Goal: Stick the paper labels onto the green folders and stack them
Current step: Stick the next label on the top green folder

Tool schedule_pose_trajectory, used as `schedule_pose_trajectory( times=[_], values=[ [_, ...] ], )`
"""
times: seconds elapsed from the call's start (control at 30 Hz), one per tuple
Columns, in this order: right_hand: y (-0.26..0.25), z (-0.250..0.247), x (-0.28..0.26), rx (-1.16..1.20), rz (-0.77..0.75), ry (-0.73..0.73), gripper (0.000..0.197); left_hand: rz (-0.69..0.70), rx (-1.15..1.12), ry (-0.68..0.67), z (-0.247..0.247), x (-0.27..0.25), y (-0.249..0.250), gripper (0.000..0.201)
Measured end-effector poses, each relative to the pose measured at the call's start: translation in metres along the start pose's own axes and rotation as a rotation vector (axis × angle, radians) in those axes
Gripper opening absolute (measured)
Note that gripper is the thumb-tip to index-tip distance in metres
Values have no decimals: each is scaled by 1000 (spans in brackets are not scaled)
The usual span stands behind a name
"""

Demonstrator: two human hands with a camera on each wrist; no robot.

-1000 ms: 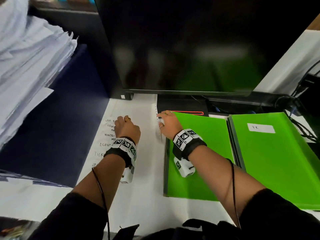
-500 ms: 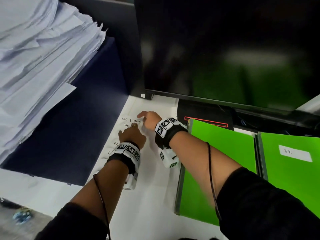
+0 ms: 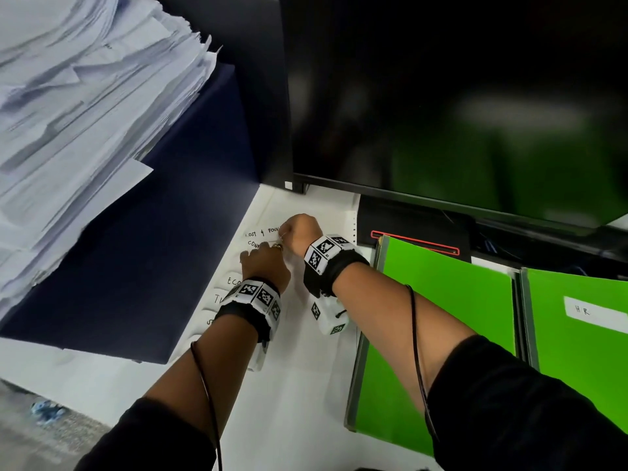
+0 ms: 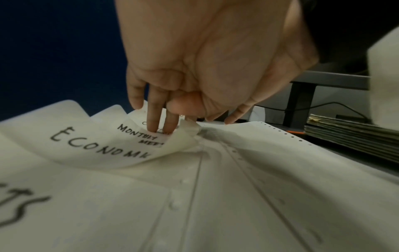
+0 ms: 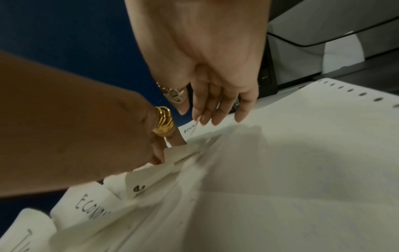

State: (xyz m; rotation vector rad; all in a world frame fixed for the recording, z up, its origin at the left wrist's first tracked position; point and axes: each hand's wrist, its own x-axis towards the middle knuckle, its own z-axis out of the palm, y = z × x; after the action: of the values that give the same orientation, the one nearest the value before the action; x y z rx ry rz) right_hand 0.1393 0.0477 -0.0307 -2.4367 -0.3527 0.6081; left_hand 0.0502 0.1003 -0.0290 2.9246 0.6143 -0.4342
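Tearing is my worry: my left hand (image 3: 264, 263) is pressing straight fingers on curling white handwritten paper labels (image 4: 101, 145), right hand (image 3: 300, 231) reaching open-fingered; green card folders (image 3: 441, 334) are lying right.

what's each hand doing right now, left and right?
Left hand: fingers straight, pressing down on the curled paper labels; holds nothing.
Right hand: fingers straight, tips at the "FOUND" label; no grip visible.
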Motion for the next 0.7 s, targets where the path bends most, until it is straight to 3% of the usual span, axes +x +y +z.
schedule_pose_trajectory(
  times=[0.23, 0.33, 0.43, 0.6, 0.7],
  values=[
    [24, -15, -16, 262, -18, 333, 21, -72, -36, 3, -9, 4, 7, 35],
    [34, -28, -25, 362, -2, 427, 22, -84, 19, -26, -15, 4, 11, 60],
    [47, -47, -35, 400, 23, 507, 25, -86, -57, 83, -26, -1, 21, 82],
    [76, -79, -62, 521, 80, 582, 35, 10, -395, 221, -40, 1, 47, 33],
    [98, -96, -81, 574, 109, 600, 35, 86, -421, 253, -47, -3, 72, 30]
  ],
)
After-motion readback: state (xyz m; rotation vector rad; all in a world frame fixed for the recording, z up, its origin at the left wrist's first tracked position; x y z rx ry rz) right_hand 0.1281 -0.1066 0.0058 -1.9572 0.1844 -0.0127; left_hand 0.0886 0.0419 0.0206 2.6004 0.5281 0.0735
